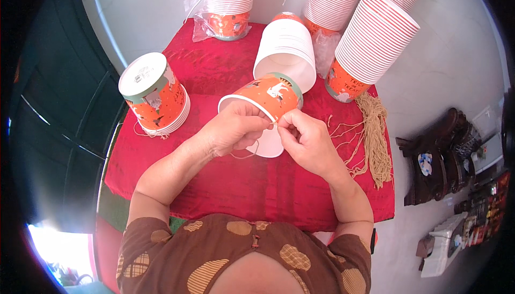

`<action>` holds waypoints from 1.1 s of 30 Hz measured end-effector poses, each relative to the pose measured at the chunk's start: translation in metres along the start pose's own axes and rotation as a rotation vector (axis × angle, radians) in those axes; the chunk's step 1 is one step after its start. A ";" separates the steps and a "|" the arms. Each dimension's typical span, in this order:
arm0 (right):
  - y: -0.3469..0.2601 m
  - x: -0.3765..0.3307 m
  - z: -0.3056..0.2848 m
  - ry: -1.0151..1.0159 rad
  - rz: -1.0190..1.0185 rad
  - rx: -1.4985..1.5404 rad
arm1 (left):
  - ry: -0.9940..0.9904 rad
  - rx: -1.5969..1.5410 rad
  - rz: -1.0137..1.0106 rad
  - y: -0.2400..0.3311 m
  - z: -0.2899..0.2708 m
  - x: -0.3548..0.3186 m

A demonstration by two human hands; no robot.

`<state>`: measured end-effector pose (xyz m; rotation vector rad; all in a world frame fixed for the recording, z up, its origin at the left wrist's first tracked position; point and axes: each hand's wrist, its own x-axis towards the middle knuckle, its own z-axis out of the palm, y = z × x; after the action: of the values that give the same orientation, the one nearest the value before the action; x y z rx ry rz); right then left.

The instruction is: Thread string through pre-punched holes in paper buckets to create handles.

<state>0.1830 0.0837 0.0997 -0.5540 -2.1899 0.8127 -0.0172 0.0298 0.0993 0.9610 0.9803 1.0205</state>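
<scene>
Pale floor (399, 240) to the right, a dark green door (56, 117) on the left; dark carved wooden furniture (442, 160) stands well off to the right. Table (225, 189) draped in red cloth, rumpled toward the far side. Tall stacks of paper cups (375, 39) along its far edge, some in clear plastic; a short upside-down stack (155, 95) at the left with string at its rim. A white-sided cup (284, 60) lies on its side, mouth toward the person. Hank of tan string (375, 144) along the right edge, loose strands straying inward. The orange cup (271, 93) being worked on lies tilted at table centre, just in front of the white-sided one. Left hand (238, 127) and right hand (307, 141) meet at its rim, fingertips of each pinched together on a thin string (245, 156). Step in hand, as judged: fastening string at the rim. Next move seems to call for a fine pinch, even tension and no denting.
</scene>
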 end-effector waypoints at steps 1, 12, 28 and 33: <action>0.000 0.000 0.000 -0.003 -0.003 0.006 | -0.002 -0.025 -0.011 0.001 0.001 -0.001; 0.002 -0.004 0.000 -0.050 -0.027 -0.144 | 0.049 0.013 0.008 0.002 0.007 -0.003; 0.012 0.003 0.009 0.113 -0.143 0.207 | 0.026 0.051 0.057 0.002 0.014 -0.004; 0.014 0.000 0.008 0.046 -0.014 0.445 | 0.005 0.062 0.039 0.004 0.014 -0.007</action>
<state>0.1786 0.0908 0.0858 -0.3287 -1.8850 1.2214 -0.0064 0.0217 0.1077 1.0327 1.0056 1.0304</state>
